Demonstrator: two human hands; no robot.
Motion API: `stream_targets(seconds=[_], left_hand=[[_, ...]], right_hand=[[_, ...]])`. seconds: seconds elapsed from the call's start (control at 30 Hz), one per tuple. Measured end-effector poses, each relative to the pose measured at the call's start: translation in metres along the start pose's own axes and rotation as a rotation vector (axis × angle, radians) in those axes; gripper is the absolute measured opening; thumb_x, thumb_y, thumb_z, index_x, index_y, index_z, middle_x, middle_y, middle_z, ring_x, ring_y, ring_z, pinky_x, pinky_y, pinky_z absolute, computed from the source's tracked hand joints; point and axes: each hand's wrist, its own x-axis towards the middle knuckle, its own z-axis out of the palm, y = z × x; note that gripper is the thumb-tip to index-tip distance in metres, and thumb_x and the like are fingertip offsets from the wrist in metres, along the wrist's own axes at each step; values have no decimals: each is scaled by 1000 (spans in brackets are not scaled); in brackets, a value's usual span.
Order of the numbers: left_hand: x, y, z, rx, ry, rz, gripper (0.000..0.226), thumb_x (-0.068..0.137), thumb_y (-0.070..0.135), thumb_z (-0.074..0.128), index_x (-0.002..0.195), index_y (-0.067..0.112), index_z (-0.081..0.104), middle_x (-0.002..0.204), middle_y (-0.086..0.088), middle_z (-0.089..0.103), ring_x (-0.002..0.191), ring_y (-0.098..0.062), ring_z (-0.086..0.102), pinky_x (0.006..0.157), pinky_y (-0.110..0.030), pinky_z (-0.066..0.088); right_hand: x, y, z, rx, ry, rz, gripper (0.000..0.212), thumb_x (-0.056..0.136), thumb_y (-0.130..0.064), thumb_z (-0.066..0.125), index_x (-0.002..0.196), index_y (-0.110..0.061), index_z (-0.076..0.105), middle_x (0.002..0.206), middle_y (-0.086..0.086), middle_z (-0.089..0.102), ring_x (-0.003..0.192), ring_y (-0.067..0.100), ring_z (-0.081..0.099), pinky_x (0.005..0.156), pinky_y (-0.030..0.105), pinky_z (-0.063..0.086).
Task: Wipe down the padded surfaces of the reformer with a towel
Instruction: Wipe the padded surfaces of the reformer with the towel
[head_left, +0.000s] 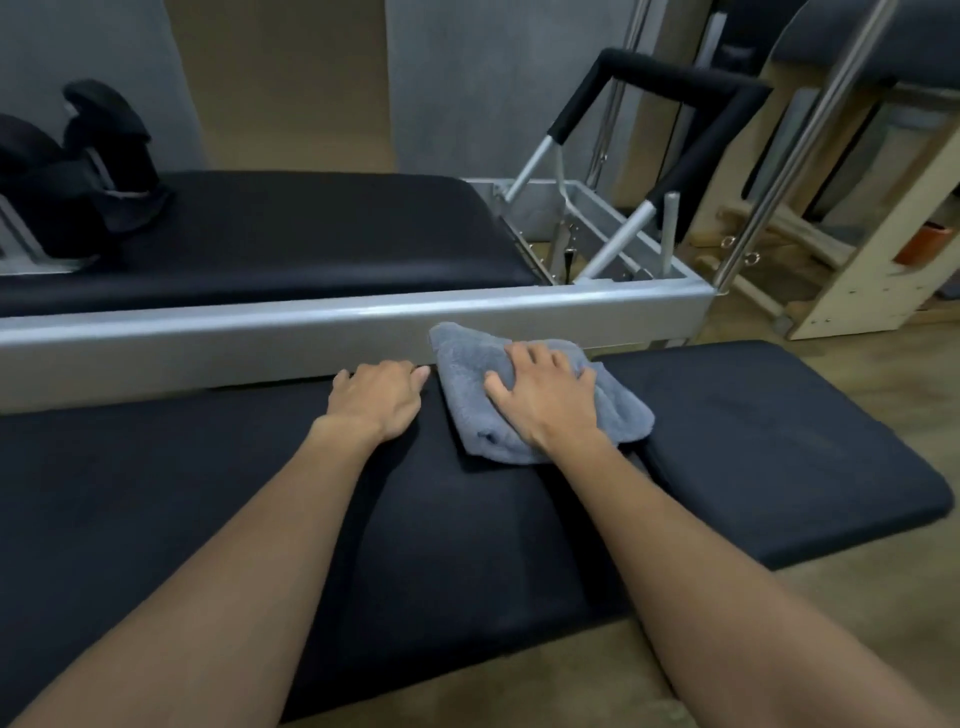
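Towel (465, 364), grey and folded, lies at the far edge of the black pad (753, 431). Its middle is hidden under your right hand (545, 395), and its far corner laps against the silver rail (311, 322). Your right hand presses it flat, fingers spread. Your left hand (379, 397) rests on the pad just beside it, fingers bent at the edge; whether they hook over it cannot be told. The towel's long axis runs diagonally, far-left to near-right.

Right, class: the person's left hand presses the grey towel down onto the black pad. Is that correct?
Not quite. It is the right hand that presses the grey towel down onto the black pad, as the head view shows. The left hand rests bare on the pad beside the towel.
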Motion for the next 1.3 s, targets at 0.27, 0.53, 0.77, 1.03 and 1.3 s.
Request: stream_targets(seconds=[0.27, 0.53, 0.77, 1.03, 1.3], left_hand=[[-24, 18, -7, 29, -103, 0, 53, 101, 46, 19, 137, 17, 44, 147, -7, 42, 137, -33, 32, 113, -62, 12], [-34, 98, 3, -79, -91, 224, 48, 102, 43, 20, 135, 20, 47, 146, -1, 42, 137, -26, 33, 113, -62, 12], [8, 139, 21, -88, -67, 148, 49, 102, 45, 18, 125, 21, 54, 137, -3, 51, 132, -30, 38, 109, -70, 11], [44, 158, 19, -92, -27, -16, 46, 100, 44, 30, 120, 15, 59, 127, -17, 57, 119, -42, 49, 102, -69, 29], [36, 169, 31, -72, 102, 9, 31, 98, 26, 39, 110, 8, 62, 117, -19, 63, 110, -40, 57, 103, -54, 36]], right_hand=[[-133, 36, -22, -72, 23, -15, 53, 87, -58, 31, 132, -34, 44, 139, -9, 46, 125, 18, 44, 92, 53, 41], [-153, 59, -54, -118, -15, 30, 41, 97, -41, 33, 137, -31, 39, 134, -2, 46, 118, 23, 45, 96, 49, 40], [-120, 137, -76, -172, 64, 120, 60, 87, -66, 22, 142, -44, 35, 152, -6, 37, 140, 22, 33, 106, 58, 29], [-35, 153, -25, -129, -3, 164, 67, 87, -76, 25, 146, -45, 29, 157, -4, 30, 145, 24, 21, 107, 66, 20], [48, 145, -14, -65, 4, 56, 50, 95, -61, 36, 135, -34, 49, 144, 0, 46, 133, 29, 37, 103, 66, 25]])
